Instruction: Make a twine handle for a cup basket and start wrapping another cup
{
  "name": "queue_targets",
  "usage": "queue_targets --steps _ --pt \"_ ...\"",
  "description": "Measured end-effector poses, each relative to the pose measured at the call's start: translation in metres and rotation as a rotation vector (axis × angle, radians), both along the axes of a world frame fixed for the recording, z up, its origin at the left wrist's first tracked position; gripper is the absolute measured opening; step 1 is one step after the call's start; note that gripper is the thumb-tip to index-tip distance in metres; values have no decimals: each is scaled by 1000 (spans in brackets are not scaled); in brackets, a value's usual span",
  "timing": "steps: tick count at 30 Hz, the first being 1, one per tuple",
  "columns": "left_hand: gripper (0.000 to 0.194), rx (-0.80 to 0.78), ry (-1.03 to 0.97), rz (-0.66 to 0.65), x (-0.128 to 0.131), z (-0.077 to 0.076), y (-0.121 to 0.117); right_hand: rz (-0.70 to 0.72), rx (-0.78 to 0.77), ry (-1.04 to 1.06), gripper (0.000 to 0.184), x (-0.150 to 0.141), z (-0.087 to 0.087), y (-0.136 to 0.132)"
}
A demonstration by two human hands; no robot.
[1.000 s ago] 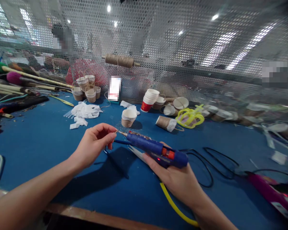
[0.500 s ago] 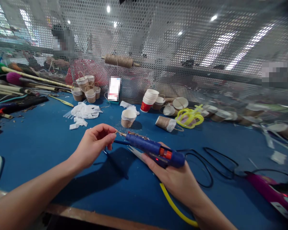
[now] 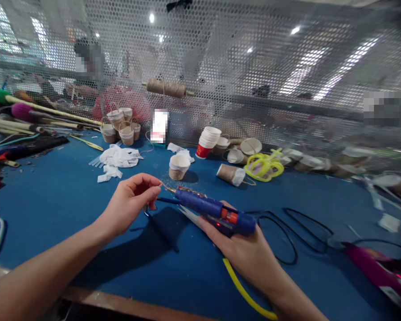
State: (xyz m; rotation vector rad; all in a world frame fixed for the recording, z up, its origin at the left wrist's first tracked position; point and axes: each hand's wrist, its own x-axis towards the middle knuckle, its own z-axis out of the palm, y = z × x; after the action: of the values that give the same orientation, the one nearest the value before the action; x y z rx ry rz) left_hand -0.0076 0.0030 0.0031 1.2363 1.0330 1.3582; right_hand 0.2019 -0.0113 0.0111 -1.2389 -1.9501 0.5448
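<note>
My left hand (image 3: 132, 200) is closed in a pinch on a short end of brown twine (image 3: 164, 185). The twine reaches to the metal nozzle of a blue glue gun (image 3: 200, 201). My right hand (image 3: 245, 247) wraps the gun's grip from below; a red light glows on the gun's side. Under the gun, pale pointed blades (image 3: 189, 216), seemingly of scissors, stick out by my right fingers; their handles are hidden. Just beyond the nozzle a small twine-wrapped paper cup (image 3: 179, 169) with a white lace rim stands upright on the blue table.
White lace strips (image 3: 118, 156) lie at left, near several finished cups with handles (image 3: 126, 133). Stacked paper cups (image 3: 207, 142), a cup on its side (image 3: 230, 174) and yellow loops (image 3: 263, 167) stand at right. A black cable (image 3: 296, 249) and magenta glue gun (image 3: 374, 272) lie right.
The glue gun's nozzle has drawn slightly down and away from my left fingertips, so more twine shows between them. Both hands keep their holds.
</note>
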Motion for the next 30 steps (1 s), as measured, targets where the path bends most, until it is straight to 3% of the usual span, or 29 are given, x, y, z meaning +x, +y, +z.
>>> queue_targets --steps 18,30 --pt "10 -17 22 -27 1 -1 -1 28 43 -17 6 0 -3 1" --pt "9 -3 -33 4 -2 -1 4 -4 -13 -9 13 1 -3 3"
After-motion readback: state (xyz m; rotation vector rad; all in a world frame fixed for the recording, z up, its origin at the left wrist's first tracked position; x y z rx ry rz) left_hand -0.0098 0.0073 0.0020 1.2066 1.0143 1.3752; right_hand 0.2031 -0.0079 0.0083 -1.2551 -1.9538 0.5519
